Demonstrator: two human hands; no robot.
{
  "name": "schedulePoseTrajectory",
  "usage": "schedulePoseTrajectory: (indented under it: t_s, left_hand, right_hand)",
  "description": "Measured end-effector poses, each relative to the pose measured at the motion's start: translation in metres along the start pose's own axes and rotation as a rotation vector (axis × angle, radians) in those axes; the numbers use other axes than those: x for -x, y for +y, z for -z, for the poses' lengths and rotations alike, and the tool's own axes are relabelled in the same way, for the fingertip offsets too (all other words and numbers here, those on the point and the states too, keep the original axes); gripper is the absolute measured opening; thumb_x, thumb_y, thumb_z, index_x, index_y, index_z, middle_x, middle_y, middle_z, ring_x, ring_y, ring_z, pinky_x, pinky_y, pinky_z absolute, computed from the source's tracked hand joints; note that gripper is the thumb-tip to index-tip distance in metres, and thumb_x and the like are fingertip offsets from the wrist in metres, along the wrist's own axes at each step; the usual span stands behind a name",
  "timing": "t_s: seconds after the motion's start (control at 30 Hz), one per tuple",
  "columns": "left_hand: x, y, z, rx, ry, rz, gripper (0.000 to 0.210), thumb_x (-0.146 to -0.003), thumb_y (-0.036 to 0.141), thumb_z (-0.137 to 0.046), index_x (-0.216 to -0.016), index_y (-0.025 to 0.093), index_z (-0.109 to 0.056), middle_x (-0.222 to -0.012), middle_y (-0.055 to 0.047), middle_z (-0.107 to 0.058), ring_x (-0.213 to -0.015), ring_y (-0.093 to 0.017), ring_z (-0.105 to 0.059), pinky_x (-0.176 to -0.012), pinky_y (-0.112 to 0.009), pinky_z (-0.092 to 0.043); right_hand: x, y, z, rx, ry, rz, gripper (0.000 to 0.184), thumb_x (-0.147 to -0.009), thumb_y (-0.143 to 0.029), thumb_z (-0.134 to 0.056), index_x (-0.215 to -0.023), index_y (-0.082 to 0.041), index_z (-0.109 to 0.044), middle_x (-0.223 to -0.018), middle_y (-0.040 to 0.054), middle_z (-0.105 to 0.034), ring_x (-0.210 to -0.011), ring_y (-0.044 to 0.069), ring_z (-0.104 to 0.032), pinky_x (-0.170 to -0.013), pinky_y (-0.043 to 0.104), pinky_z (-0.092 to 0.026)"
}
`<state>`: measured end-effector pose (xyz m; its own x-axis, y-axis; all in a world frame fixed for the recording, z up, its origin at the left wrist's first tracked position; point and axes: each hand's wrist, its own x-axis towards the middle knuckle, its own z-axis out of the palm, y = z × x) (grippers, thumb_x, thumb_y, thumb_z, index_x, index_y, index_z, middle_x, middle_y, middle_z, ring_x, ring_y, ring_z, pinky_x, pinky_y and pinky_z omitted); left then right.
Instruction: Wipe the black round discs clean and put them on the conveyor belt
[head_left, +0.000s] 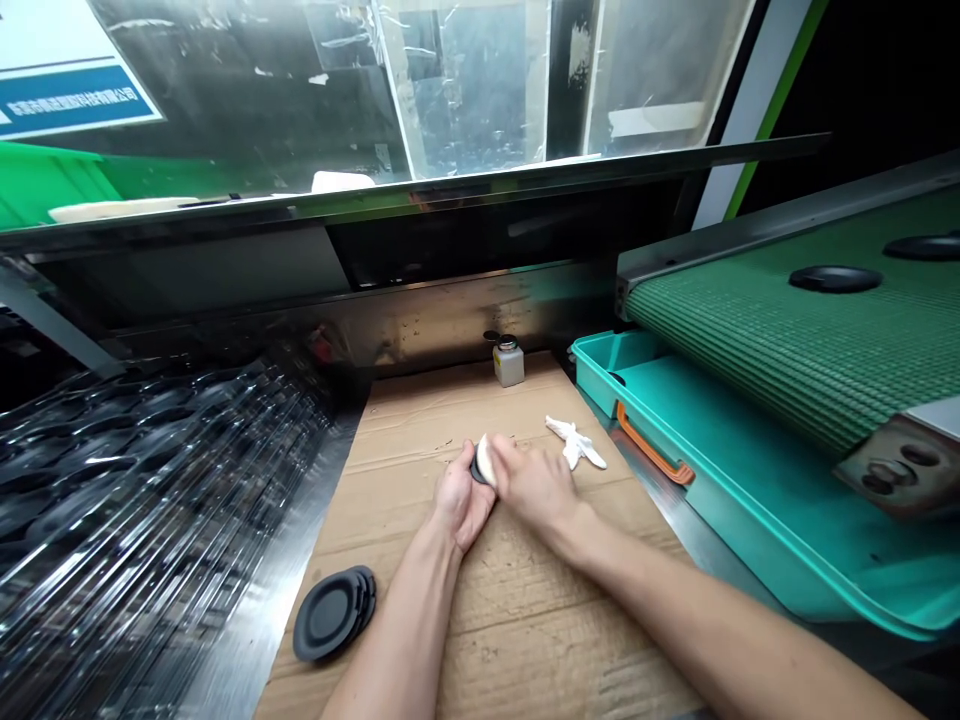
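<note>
The left grip (pixel 463 503) is closed around a small dark part (pixel 475 466), with the palm turned up. The right grip (pixel 536 488) pinches a white wad (pixel 486 462) and presses it against this part; the motion blur hides the exact contact of the fingers. As I judge it, the step in hand is the wiping or rubbing of the part's surface.

Both grips are above the cardboard sheet (pixel 525 640), which lies on the metal counter (pixel 262 590). Nearer to the body than the left grip, and to its left, is a small stack of black parts (pixel 328 615). Beyond the grips stands a small bottle (pixel 509 365). Just to the right of the right grip lies a white crumpled piece (pixel 574 445), and farther right are the teal bin (pixel 712 430) and the green belt (pixel 765 330).

The next move, I think, calls for a steady left hold, with the part turned little by little, and for light, even pressure from the right, so that the part does not slip.
</note>
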<state>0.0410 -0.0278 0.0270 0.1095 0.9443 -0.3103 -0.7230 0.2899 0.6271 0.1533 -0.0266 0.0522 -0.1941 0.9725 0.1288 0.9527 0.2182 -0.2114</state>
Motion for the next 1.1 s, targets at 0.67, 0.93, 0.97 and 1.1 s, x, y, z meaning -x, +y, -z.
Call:
schedulePoseTrajectory:
  t_s: [0.67, 0.93, 0.97, 1.1]
  left_hand:
    - [0.021, 0.03, -0.001, 0.249, -0.269, 0.075, 0.038, -0.097, 0.039, -0.036, -0.126, 0.02, -0.053, -0.118, -0.018, -0.059, -0.101, -0.023, -0.065, -0.075, -0.028, -0.058]
    - [0.022, 0.027, -0.001, 0.333, -0.205, 0.204, 0.055, -0.097, 0.05, -0.026, -0.107, 0.007, -0.059, -0.088, -0.015, -0.061, -0.067, -0.01, -0.061, -0.056, -0.014, -0.055]
    - [0.022, 0.027, -0.002, 0.331, -0.186, 0.204, 0.055, -0.097, 0.05, -0.026, -0.107, 0.007, -0.059, -0.086, -0.014, -0.061, -0.066, -0.01, -0.061, -0.054, -0.014, -0.054]
    - [0.023, 0.029, -0.004, 0.299, -0.144, 0.21, 0.056, -0.097, 0.051, -0.025, -0.108, 0.008, -0.059, -0.083, -0.012, -0.062, -0.063, -0.01, -0.06, -0.051, -0.013, -0.052]
  right_hand:
    - [-0.015, 0.041, -0.019, -0.191, 0.166, -0.034, 0.034, -0.099, -0.046, -0.035, -0.116, -0.031, -0.061, -0.1, 0.0035, -0.069, -0.094, 0.024, -0.063, -0.076, 0.033, -0.042]
    - [-0.016, 0.042, -0.02, -0.162, 0.158, -0.043, 0.035, -0.098, -0.048, -0.037, -0.119, -0.032, -0.06, -0.104, 0.0035, -0.068, -0.096, 0.025, -0.062, -0.076, 0.032, -0.042]
    - [-0.015, 0.042, -0.02, -0.163, 0.164, -0.038, 0.034, -0.097, -0.048, -0.038, -0.119, -0.032, -0.06, -0.104, 0.0033, -0.068, -0.096, 0.025, -0.062, -0.076, 0.032, -0.042]
    - [-0.015, 0.043, -0.021, -0.162, 0.178, -0.03, 0.033, -0.097, -0.046, -0.039, -0.117, -0.031, -0.061, -0.1, 0.0041, -0.069, -0.096, 0.025, -0.063, -0.079, 0.033, -0.041]
